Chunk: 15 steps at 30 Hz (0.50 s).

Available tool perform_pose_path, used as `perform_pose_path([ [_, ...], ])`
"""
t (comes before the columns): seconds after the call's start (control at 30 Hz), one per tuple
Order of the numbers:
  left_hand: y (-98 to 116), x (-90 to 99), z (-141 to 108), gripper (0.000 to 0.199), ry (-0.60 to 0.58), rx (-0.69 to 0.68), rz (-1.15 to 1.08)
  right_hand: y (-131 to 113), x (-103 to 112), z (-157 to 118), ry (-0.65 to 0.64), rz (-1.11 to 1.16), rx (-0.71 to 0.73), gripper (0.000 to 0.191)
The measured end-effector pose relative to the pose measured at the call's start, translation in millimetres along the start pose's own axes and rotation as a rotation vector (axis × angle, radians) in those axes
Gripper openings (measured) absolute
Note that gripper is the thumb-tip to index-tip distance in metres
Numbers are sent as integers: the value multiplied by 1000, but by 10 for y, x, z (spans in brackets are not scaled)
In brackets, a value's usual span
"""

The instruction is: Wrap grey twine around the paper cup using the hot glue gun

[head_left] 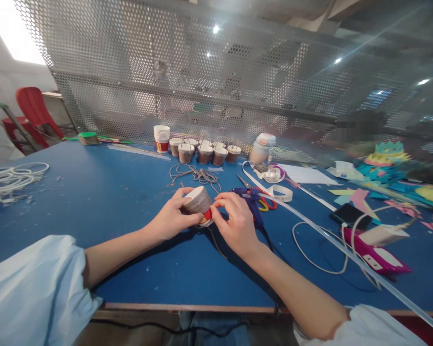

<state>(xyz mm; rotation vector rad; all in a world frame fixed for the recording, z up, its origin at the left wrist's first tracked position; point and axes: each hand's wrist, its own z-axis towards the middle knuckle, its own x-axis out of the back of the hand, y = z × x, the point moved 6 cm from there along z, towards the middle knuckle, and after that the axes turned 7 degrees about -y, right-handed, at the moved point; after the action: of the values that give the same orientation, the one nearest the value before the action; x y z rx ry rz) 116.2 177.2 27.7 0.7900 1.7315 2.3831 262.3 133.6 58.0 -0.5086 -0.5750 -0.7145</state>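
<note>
My left hand (pixel 178 214) is closed around a small paper cup (pixel 198 201), which lies tilted with its white mouth toward the upper left. Grey cord is wound around most of its side, and a red and yellow printed band shows near the base. Thumb and fingers of my right hand (pixel 234 218) pinch at the cup's right side, where the winding meets the red band. A loose strand of grey cord (pixel 218 245) hangs below the cup onto the blue table; its path into my right fingertips is partly hidden.
Several cord-wrapped cups (pixel 205 154) and a stack of paper cups (pixel 162 138) stand at the back. Loose grey cord (pixel 195 174) lies before them. On the right are a blue glue gun (pixel 247 193), scissors (pixel 269 202), a phone (pixel 350 216) and a pink power strip (pixel 377 254).
</note>
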Motion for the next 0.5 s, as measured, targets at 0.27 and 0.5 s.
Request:
perform_pose_path([
  [0.27, -36, 80, 44, 26, 25, -58, -45, 141, -12, -10, -37, 244, -126, 3],
  [0.5, -23, 81, 19, 22, 36, -62, -37, 175, -203, -71, -169, 275, -215, 35],
])
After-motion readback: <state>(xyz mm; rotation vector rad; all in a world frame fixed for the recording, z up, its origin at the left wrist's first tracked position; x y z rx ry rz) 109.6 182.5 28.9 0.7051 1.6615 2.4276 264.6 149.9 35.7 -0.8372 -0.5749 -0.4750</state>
